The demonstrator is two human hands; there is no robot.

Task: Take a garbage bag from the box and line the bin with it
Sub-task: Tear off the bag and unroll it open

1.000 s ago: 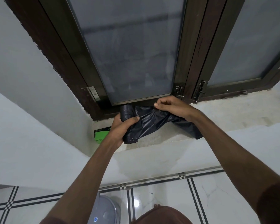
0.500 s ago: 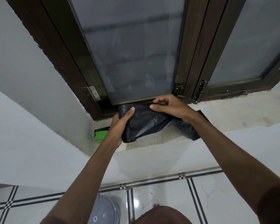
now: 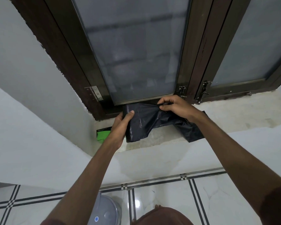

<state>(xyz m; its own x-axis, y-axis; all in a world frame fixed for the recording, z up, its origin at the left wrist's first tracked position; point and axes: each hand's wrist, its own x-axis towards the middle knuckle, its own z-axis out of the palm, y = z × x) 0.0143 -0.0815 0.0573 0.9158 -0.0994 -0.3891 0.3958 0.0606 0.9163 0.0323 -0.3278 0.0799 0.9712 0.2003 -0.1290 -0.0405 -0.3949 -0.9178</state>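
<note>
Up at the window sill: black garbage bag stretched between both hands, above the ledge. Left hand gripping the rolled end, thumb pressed on top, fingers curled beneath. Right hand pinching a gathered fold of the plastic, loose tail drooping past the wrist over the sill edge. Green box on the sill, just beside the left wrist. Grey bin down on the tiled floor.
</note>
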